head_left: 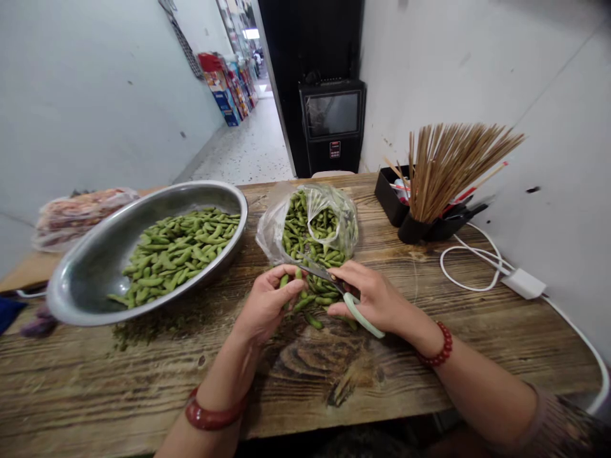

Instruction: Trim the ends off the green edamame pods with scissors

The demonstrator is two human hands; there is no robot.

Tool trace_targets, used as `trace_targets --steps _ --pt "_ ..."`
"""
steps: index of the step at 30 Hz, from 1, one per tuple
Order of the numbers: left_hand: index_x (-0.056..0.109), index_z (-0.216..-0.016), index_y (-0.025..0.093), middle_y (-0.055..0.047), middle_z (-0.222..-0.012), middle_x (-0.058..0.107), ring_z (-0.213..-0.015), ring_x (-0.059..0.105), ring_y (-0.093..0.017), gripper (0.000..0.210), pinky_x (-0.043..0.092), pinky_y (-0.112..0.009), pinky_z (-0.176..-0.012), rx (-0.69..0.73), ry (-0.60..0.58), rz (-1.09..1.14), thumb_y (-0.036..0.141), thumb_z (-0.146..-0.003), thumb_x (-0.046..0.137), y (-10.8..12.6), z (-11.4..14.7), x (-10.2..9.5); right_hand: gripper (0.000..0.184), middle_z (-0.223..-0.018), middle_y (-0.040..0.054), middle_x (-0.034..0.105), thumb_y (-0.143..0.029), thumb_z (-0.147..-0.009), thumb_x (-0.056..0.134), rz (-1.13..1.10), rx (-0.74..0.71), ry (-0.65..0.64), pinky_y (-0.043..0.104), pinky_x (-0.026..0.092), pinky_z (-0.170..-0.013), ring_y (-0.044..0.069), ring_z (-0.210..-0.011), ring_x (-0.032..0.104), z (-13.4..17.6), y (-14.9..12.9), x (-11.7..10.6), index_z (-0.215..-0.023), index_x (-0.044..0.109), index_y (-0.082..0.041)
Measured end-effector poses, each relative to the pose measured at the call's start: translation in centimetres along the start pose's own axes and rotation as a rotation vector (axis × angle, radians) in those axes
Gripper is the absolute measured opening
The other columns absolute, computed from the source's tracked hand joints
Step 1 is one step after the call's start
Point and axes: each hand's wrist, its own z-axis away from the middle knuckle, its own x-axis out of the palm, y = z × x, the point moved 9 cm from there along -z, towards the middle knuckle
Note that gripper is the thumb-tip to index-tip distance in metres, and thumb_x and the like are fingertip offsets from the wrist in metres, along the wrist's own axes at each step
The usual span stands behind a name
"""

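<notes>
My left hand is closed on green edamame pods, pinched between thumb and fingers. In my right hand is a pair of scissors with pale green handles, its blades pointing left toward those pods. Just beyond both hands a clear plastic bag lies with its mouth toward me, full of pods that spill onto the table. To the left, a large metal basin stands tilted and holds a heap of edamame pods.
Green trimmings lie under the basin's near edge on the wooden table. A bagged bundle sits behind the basin. At right are a black holder with bamboo skewers, and a white power adapter with its cable.
</notes>
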Motion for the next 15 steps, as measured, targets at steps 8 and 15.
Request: trace_targets --steps 8,15 --pt "0.072 -0.078 0.017 0.0 -0.072 0.065 -0.065 0.054 -0.011 0.012 0.042 -0.021 -0.063 0.162 -0.066 -0.159 0.025 -0.07 0.076 0.8 0.0 0.5 0.058 -0.101 0.0085 0.058 -0.041 -0.078 0.072 0.039 -0.064 -0.044 0.032 0.047 -0.077 0.021 -0.089 0.056 0.0 -1.1 0.2 -0.127 0.053 -0.017" --pt "0.073 -0.079 0.018 -0.001 -0.079 0.068 -0.075 0.058 -0.014 0.009 0.043 -0.024 -0.073 0.201 -0.116 -0.175 0.024 -0.073 0.074 1.2 0.1 1.1 0.056 -0.099 0.0081 0.057 -0.041 -0.078 0.072 0.009 -0.068 -0.031 0.032 0.047 -0.075 0.02 -0.086 0.055 0.0 -1.1 0.4 -0.125 0.053 -0.017"
